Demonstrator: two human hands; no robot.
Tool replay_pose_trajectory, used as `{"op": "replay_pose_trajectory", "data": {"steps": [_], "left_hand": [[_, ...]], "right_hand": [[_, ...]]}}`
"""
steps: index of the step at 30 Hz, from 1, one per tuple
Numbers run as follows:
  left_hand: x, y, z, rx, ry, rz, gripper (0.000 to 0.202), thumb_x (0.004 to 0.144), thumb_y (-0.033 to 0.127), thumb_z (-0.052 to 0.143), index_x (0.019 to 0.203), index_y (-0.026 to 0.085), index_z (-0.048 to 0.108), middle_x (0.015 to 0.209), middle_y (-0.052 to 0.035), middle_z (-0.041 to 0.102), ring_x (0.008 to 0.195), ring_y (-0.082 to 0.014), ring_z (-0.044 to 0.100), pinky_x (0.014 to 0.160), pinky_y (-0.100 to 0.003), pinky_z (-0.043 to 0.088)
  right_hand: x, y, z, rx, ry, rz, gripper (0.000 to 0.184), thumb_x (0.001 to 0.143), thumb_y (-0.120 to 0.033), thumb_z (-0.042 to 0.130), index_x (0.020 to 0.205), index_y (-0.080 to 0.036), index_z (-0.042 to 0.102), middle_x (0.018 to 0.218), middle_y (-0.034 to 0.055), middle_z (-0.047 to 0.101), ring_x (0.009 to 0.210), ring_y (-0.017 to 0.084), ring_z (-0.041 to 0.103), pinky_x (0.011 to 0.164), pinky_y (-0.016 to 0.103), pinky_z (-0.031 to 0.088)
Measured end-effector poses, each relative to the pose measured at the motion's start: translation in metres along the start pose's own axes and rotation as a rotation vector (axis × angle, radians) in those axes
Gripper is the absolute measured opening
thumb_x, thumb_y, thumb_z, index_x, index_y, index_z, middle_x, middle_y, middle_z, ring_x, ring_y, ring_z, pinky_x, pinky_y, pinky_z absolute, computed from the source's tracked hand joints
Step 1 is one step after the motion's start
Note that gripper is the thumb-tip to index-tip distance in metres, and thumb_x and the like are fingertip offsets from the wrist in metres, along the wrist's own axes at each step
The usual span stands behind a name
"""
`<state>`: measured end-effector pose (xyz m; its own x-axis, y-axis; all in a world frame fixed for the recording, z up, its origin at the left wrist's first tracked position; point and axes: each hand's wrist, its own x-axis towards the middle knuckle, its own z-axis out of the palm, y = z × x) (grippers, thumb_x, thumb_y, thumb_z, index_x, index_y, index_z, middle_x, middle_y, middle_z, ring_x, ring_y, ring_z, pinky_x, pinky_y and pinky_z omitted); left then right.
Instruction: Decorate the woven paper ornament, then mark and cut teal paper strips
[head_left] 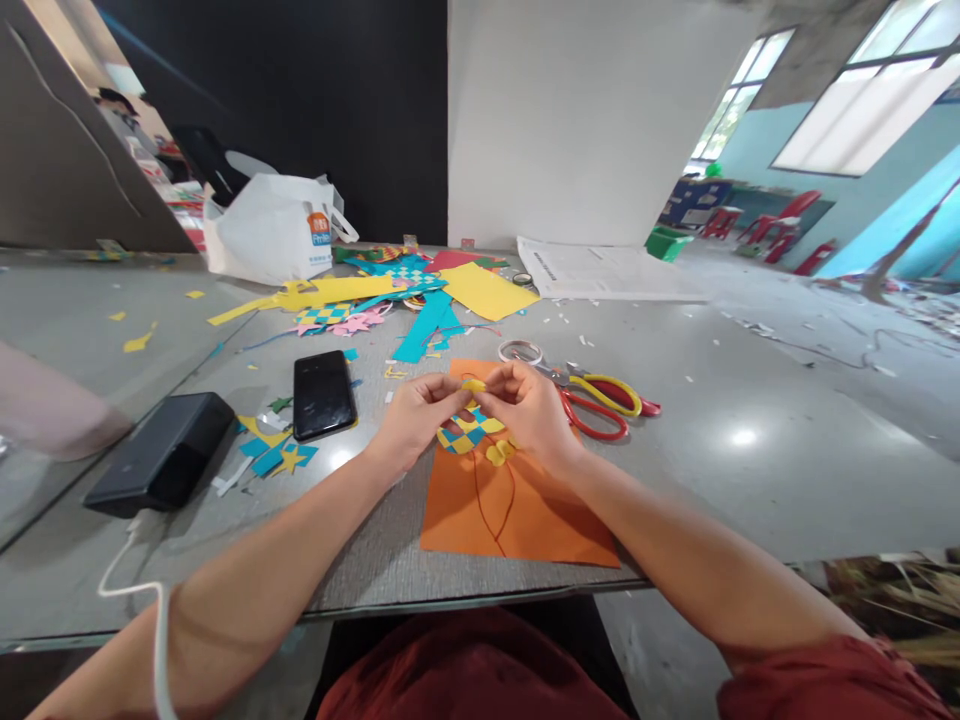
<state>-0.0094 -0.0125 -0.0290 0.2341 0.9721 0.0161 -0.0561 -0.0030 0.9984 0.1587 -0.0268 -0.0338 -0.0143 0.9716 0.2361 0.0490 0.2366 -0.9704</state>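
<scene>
Woven paper ornament [459,438], checks looking finished, left hand [417,421] and right hand [529,408] pinching its yellow strip [472,386] over orange paper [487,515].

A blue-and-yellow checkered paper weave [461,434] over orange card [510,512].

There are two hands: one left hand [415,422] and one right hand [529,413]. There is one woven paper piece [463,436], one orange paper sheet [517,510], two pairs of scissors [604,393], one phone [324,395], one black power bank [159,453], one white plastic bag [270,230], and one table [712,480].
</scene>
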Motion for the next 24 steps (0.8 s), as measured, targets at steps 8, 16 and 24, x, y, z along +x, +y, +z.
{"op": "replay_pose_trajectory", "data": {"steps": [8, 16, 24], "left_hand": [[0.0008, 0.0002, -0.0004, 0.042, 0.019, 0.004, 0.041, 0.062, 0.051, 0.088, 0.073, 0.016, 0.071, 0.068, -0.0020, 0.071, 0.064, -0.0159, 0.068, 0.054, -0.024, 0.051], [-0.0023, 0.0053, 0.0029, 0.075, -0.033, -0.037, 0.047, 0.055, 0.054, 0.094, 0.069, 0.015, 0.071, 0.067, -0.0025, 0.071, 0.058, -0.0130, 0.064, 0.052, -0.024, 0.050], [-0.0022, 0.0072, 0.0009, 0.060, -0.074, -0.070, 0.045, 0.059, 0.053, 0.094, 0.072, 0.016, 0.071, 0.070, -0.0035, 0.072, 0.065, -0.0167, 0.070, 0.053, -0.024, 0.053]], "right_hand": [[0.0026, 0.0040, -0.0033, 0.006, -0.080, 0.002, 0.028, 0.078, -0.042, 0.079, 0.086, -0.019, 0.066, 0.080, 0.0036, 0.071, 0.072, 0.017, 0.069, 0.068, 0.030, 0.057], [0.0036, 0.0052, -0.0055, -0.087, -0.108, -0.041, 0.027, 0.084, -0.044, 0.072, 0.077, -0.019, 0.064, 0.073, 0.0029, 0.069, 0.067, 0.016, 0.063, 0.064, 0.029, 0.052], [0.0054, 0.0003, -0.0089, -0.118, -0.103, -0.061, 0.035, 0.084, -0.051, 0.074, 0.074, -0.019, 0.063, 0.070, 0.0020, 0.066, 0.064, 0.015, 0.061, 0.063, 0.029, 0.051]]}}
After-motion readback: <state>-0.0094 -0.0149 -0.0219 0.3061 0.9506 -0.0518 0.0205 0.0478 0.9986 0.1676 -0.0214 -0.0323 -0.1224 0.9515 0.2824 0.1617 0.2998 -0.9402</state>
